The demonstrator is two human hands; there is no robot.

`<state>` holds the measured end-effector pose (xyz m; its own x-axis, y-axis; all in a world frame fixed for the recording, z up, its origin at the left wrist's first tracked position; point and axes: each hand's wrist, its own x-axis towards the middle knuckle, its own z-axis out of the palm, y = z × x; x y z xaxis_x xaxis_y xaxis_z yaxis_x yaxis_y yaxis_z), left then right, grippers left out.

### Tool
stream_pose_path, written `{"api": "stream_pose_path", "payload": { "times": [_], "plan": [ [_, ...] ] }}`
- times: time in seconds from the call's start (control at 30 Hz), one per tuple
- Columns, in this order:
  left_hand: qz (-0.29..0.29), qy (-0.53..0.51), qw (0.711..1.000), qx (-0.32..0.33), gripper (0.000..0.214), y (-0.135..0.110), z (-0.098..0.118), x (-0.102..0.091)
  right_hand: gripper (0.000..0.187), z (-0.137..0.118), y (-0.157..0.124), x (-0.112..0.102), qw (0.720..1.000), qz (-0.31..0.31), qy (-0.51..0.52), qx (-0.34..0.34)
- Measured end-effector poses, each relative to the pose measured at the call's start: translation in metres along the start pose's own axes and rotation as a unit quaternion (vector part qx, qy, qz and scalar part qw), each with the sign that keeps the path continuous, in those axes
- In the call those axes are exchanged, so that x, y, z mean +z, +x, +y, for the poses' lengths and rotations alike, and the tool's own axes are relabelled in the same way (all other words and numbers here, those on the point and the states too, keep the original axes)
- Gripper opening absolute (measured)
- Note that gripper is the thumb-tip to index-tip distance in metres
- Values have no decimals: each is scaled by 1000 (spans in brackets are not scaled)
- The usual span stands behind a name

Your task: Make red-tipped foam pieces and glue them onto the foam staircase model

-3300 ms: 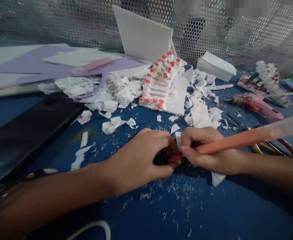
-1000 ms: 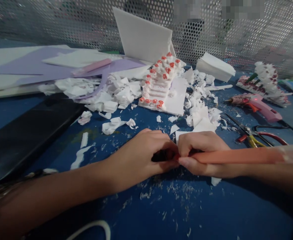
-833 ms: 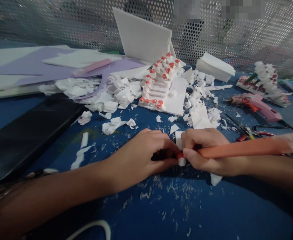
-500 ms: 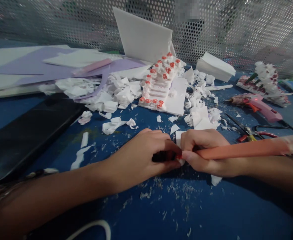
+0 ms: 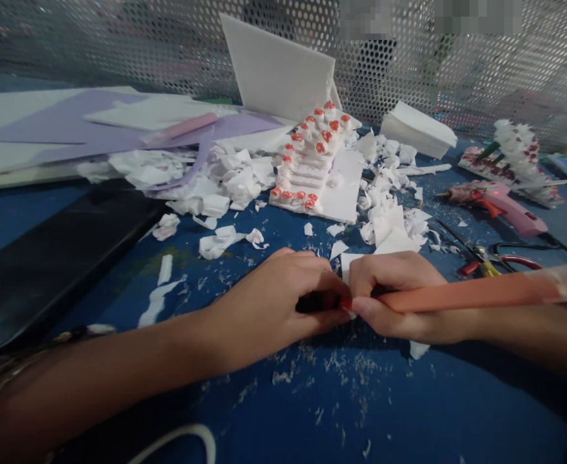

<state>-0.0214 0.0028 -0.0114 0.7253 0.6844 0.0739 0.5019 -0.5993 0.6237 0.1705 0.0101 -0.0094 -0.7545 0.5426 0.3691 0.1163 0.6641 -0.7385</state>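
Observation:
My left hand (image 5: 283, 293) is closed in a pinch over the blue table. Between its thumb and finger shows a small white piece with red on it (image 5: 346, 305), mostly hidden by the fingertips. Touching those fingertips, my right hand (image 5: 399, 293) is closed around a long orange pen-like stick (image 5: 471, 293) with a pale far end. The stick's tip is hidden inside the hand. A white stepped paper model (image 5: 303, 171), dotted with red-topped white bits, stands beyond the hands. White paper scraps (image 5: 390, 222) lie just behind my right hand.
A pink glue gun (image 5: 510, 209) and red-handled pliers (image 5: 481, 258) lie at right. At left is a black phone-like slab (image 5: 66, 258). Purple and white sheets (image 5: 71, 122) lie behind it, with crumpled paper (image 5: 240, 171) alongside. A perforated metal screen (image 5: 143, 45) borders the back.
Both hands keep nearly the same place and grip. The orange stick's outer end sits slightly lower, and the view has shifted very slightly.

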Motion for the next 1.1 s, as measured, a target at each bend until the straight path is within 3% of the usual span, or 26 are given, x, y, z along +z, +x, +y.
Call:
{"api": "stream_pose_path", "payload": {
  "times": [0.13,0.3,0.47,0.63,1.1],
  "plan": [
    [-1,2,1000,2,14,1,0,0,18,-1,0,0,999,-5,-29,28],
    [-4,26,1000,6,13,2,-1,2,18,-1,-1,1,1000,12,-14,6],
    [3,57,998,27,18,3,0,4,20,-2,-1,-1,997,6,-52,52],
    [-1,62,998,24,19,4,1,3,19,0,-2,-1,999,-1,-26,20],
    [0,42,999,10,16,3,0,2,18,-3,-1,1,997,31,-68,36]
  ]
}}
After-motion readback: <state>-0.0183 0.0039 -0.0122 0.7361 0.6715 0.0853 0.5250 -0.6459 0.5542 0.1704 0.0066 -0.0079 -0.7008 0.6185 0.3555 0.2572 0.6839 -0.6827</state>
